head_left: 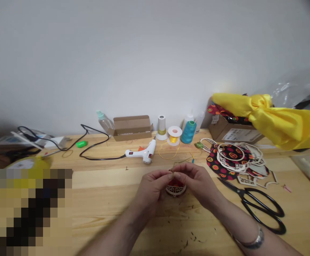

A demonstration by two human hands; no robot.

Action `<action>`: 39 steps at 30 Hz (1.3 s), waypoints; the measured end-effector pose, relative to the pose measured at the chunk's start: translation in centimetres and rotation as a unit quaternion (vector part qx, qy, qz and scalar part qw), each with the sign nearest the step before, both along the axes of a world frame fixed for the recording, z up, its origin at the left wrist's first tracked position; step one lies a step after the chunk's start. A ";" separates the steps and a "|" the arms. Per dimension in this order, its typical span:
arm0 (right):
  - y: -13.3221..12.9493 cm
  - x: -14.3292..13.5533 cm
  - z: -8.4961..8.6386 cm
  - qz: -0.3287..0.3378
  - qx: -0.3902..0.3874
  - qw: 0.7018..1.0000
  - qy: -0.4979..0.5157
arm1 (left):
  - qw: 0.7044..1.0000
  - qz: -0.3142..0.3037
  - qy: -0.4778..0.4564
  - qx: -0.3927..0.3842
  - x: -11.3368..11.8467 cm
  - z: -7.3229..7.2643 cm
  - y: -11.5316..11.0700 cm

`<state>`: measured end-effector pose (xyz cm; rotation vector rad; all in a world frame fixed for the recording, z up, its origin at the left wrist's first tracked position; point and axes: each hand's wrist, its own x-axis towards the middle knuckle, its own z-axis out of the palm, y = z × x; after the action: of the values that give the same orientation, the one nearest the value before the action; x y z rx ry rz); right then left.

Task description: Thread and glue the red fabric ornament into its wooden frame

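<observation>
The ornament (175, 191), a small round piece with pale fretwork over red, was held just above or on the tabletop (104, 209), I couldn't tell which, between the person's two hands. The left hand (153, 183) had its fingers pinched at the upper edge, thumb against forefinger, and the right hand (194, 180) gripped the same spot, so that the fingertips met; whatever fine part lay between them was too small to make out. A thin cord (183, 161) ran out behind the right fingers. A silvery bracelet (258, 239) circled the right wrist. Dark scraps (187, 243) were scattered nearer the person. To the right lay black scissors (240, 193), blades slightly parted, and beyond them a heap of pale frames (233, 165) with patterned cloth. Past the hands, a white glue gun (141, 153) rested on its side, its black cable (101, 159) looping leftward. Near the wall stood a gold spool (161, 125), a yellow spool (174, 132) and a teal spool (189, 132), with an open box (132, 131) to their left. At the far right, yellow fabric (277, 122) spilled over a carton (220, 131).
</observation>
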<state>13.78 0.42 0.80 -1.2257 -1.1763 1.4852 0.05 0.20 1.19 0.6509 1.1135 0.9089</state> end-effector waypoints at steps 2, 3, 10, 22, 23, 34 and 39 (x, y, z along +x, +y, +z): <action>-0.1 -0.2 -0.1 -0.007 -0.008 1.000 0.019 | 1.000 -0.016 -0.009 0.014 0.1 0.1 -0.1; -0.1 -0.2 -0.1 -0.010 -0.005 1.000 0.020 | 0.999 -0.024 -0.013 0.021 0.1 0.1 -0.2; -0.2 -0.2 0.1 -0.017 0.001 1.000 -0.007 | 0.998 -0.045 -0.025 0.036 0.0 -0.3 -0.2; -0.1 0.0 0.7 -0.026 0.007 0.999 -0.030 | 0.997 -0.059 -0.024 0.048 0.0 -0.1 -0.1; -0.1 0.0 0.7 -0.027 0.010 0.999 -0.030 | 0.997 -0.061 -0.025 0.050 -0.1 -0.1 -0.2; 0.0 0.0 0.8 -0.009 -0.013 1.000 -0.021 | 0.997 -0.048 -0.034 0.040 0.0 -0.2 -0.2; 0.3 0.3 0.7 0.006 -0.027 1.000 -0.015 | 0.998 -0.042 -0.024 0.031 0.0 -0.1 -0.1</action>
<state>14.13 0.70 1.50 -1.2829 -1.1707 1.5208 0.03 0.08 1.09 0.7168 1.0114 0.8854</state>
